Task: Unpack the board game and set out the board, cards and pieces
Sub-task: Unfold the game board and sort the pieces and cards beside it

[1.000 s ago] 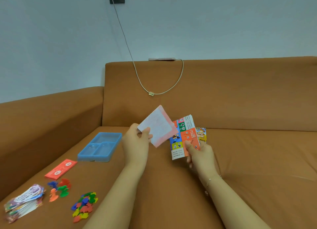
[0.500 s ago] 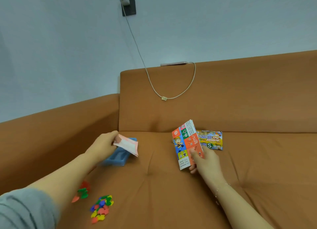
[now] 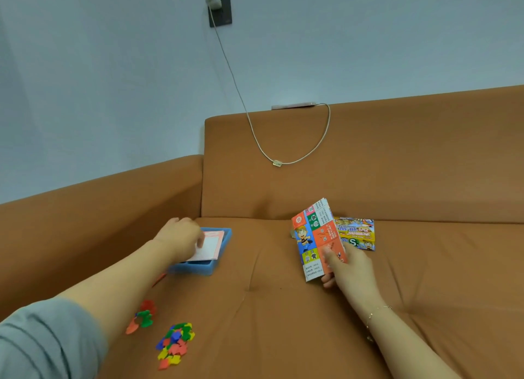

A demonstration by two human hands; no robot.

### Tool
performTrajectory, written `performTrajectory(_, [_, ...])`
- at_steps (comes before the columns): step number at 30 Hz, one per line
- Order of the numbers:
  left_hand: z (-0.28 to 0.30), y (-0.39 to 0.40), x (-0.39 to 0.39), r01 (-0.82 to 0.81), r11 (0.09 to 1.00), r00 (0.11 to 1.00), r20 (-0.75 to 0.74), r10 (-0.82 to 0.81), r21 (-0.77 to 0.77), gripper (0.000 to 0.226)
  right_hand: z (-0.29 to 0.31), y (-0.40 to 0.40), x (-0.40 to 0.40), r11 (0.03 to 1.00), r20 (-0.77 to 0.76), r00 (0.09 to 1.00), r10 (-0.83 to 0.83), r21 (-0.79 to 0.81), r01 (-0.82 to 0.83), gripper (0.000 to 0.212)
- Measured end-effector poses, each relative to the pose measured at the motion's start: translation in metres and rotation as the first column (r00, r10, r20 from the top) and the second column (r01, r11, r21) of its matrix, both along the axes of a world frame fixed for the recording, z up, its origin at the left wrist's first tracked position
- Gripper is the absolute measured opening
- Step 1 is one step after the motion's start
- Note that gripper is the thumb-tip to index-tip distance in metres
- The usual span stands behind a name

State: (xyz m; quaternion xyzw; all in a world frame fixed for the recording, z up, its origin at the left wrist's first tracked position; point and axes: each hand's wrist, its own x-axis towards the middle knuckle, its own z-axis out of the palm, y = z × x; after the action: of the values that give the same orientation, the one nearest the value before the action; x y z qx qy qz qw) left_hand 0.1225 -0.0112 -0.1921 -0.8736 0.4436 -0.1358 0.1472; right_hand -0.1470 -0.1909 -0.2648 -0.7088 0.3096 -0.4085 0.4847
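Roughly halfway, I'd guess: small bright plastic pieces [image 3: 175, 344] lie out by the sofa seat's front-left edge. Left hand [image 3: 181, 238] rests a pink-edged white card [image 3: 209, 245] on the blue plastic tray [image 3: 195, 266]. Right hand [image 3: 347, 268] grips the folded colourful paper board [image 3: 314, 238], unopened, long axis tilted toward the backrest.

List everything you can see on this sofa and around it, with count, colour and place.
tray: one, blue, left on sofa seat
card stack: one, pink-edged white, on tray
folded board: one, multicoloured, held upright, mid-seat
game box: one, yellow and blue, behind board
small pieces: one pile, mixed colours, front left
pawns: few, red, green, orange, front left
cable: one, white, from wall socket over backrest
left hand: touching card stack
right hand: gripping board
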Motion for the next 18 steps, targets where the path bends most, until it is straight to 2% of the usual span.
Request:
performTrajectory(3, [0.005,-0.034,-0.035,0.168,0.980,0.986,0.039,-0.165,-0.108,0.044,0.002,-0.007,-0.008,0.988,0.016,0.989,-0.144,-0.048,0.144,0.019])
performTrajectory(5, [0.002,-0.065,-0.063,0.250,0.952,0.967,-0.012,-0.256,-0.176,0.039,0.002,-0.014,-0.014,0.968,0.009,0.972,-0.236,-0.084,0.236,0.018])
performTrajectory(7, [-0.008,-0.100,-0.087,0.275,0.928,0.941,-0.128,-0.314,-0.252,0.042,0.000,-0.020,-0.019,0.958,0.002,0.960,-0.281,-0.067,0.280,0.019])
performTrajectory(11, [-0.037,-0.170,-0.116,0.187,0.869,0.837,-0.388,-0.385,-0.459,0.050,0.001,-0.030,-0.028,0.933,0.042,0.932,-0.359,-0.018,0.360,0.018])
performTrajectory(14, [-0.062,-0.195,-0.116,-0.040,0.809,0.757,-0.546,-0.359,-0.587,0.059,0.002,-0.040,-0.035,0.907,-0.028,0.907,-0.420,-0.059,0.418,0.014])
performTrajectory(16, [-0.082,-0.198,-0.110,-0.114,0.780,0.770,-0.551,-0.322,-0.615,0.070,0.000,-0.048,-0.034,0.903,-0.087,0.899,-0.429,-0.070,0.424,0.020])
performTrajectory(18, [-0.094,-0.198,-0.107,-0.075,0.751,0.822,-0.467,-0.326,-0.656,0.069,-0.001,-0.053,-0.029,0.911,-0.118,0.903,-0.412,-0.084,0.405,0.023])
